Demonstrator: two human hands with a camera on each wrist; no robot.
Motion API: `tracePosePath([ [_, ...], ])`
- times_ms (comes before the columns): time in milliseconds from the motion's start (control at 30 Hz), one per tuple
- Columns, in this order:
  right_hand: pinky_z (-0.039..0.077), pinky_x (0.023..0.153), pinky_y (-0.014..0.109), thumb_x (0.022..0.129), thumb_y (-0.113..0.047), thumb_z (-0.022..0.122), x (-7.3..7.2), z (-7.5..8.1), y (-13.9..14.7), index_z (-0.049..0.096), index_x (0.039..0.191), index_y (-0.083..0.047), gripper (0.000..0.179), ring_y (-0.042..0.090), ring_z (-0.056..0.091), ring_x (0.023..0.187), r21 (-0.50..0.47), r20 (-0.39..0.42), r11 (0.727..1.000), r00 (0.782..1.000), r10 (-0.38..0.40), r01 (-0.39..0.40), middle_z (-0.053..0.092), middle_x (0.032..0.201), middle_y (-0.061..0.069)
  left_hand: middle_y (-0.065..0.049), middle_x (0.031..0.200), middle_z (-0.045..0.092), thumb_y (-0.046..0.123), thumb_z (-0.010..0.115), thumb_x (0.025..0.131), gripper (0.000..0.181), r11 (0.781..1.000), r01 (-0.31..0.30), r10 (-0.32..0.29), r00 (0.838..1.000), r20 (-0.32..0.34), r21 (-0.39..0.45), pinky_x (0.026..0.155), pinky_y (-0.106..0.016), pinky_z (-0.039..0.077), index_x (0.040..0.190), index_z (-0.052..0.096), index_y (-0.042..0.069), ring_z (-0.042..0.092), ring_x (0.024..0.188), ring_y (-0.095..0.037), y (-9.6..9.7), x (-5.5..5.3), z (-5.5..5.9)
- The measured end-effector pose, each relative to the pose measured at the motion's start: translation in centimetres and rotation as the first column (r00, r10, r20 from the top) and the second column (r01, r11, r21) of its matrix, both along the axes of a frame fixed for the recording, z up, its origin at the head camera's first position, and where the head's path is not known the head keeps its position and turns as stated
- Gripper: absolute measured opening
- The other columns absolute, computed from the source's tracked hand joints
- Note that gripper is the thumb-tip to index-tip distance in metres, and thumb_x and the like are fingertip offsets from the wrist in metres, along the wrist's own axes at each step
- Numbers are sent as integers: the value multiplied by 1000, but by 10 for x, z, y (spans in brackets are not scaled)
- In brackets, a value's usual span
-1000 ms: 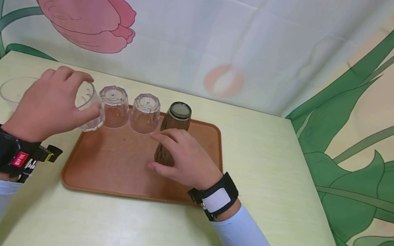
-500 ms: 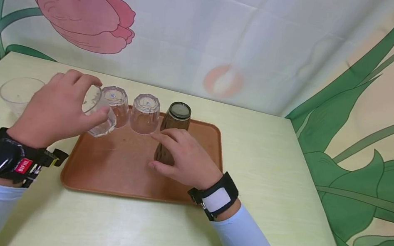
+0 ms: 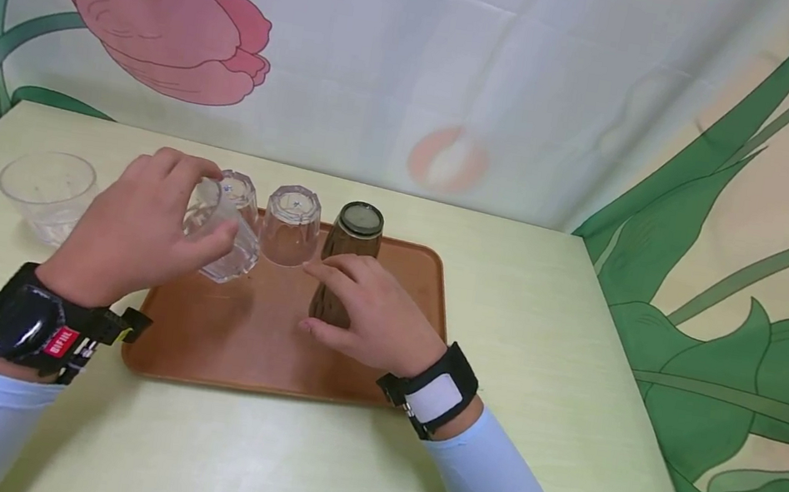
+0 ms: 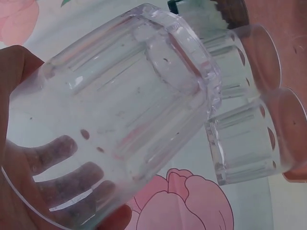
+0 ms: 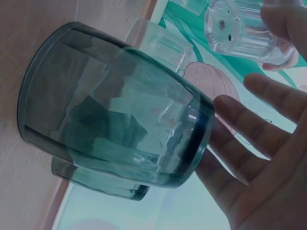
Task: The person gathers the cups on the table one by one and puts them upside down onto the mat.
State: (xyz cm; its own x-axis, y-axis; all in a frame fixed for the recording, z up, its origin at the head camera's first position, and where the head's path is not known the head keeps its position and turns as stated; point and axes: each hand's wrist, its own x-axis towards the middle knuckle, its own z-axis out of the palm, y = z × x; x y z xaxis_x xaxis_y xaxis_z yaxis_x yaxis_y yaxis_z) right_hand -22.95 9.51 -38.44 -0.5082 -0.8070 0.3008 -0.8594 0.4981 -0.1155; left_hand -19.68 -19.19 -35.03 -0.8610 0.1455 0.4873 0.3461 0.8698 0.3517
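My left hand grips a clear faceted tumbler between thumb and fingers, above the left part of the brown tray. The tumbler is tilted, its base toward the right. Behind it, two clear tumblers stand upside down at the tray's back edge, one partly hidden and one in plain sight. My right hand is beside a smoky tinted glass standing upside down on the tray, fingers loosely extended near its base. A second tinted glass is behind that one.
A clear bowl stands on the pale table left of the tray, partly covered by my left hand. A flower-printed cloth hangs along the table's back edge and right side.
My left hand has moved right and slightly toward me with the tumbler, now farther over the tray, uncovering more of the bowl. My right hand has stayed in place.
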Motion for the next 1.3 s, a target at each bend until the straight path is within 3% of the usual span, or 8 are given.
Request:
tracePosePath([
  [333,45,106,34,89,-41,74,0,-2,0,55,141,-12,63,21,56,120,-20,10,1000,1000,-2,2,60,129,6,-20,121,59,34,67,86,52,998,67,-65,995,-69,17,89,-60,50,125,58,1,53,113,-38,14,6,1],
  [900,45,107,34,89,-54,69,3,2,0,47,148,-10,77,20,55,123,-32,4,999,1000,-1,2,60,131,5,-17,124,57,34,68,83,52,985,164,-159,983,-95,45,85,-57,55,122,55,1,53,110,-34,36,16,1],
  [1167,45,107,33,88,-55,70,3,1,-1,47,147,-9,78,19,55,123,-40,27,999,1000,-14,15,62,129,4,-18,115,56,38,63,83,57,969,244,-233,954,-189,35,89,-50,52,121,55,-3,51,109,-32,44,15,-2],
  [1300,48,102,30,87,-52,73,4,2,-2,50,143,-6,76,17,58,117,-92,44,996,999,2,3,63,125,4,-18,113,58,39,61,83,57,963,269,-256,940,-225,30,88,-49,51,120,55,-4,52,107,-33,48,15,-1],
])
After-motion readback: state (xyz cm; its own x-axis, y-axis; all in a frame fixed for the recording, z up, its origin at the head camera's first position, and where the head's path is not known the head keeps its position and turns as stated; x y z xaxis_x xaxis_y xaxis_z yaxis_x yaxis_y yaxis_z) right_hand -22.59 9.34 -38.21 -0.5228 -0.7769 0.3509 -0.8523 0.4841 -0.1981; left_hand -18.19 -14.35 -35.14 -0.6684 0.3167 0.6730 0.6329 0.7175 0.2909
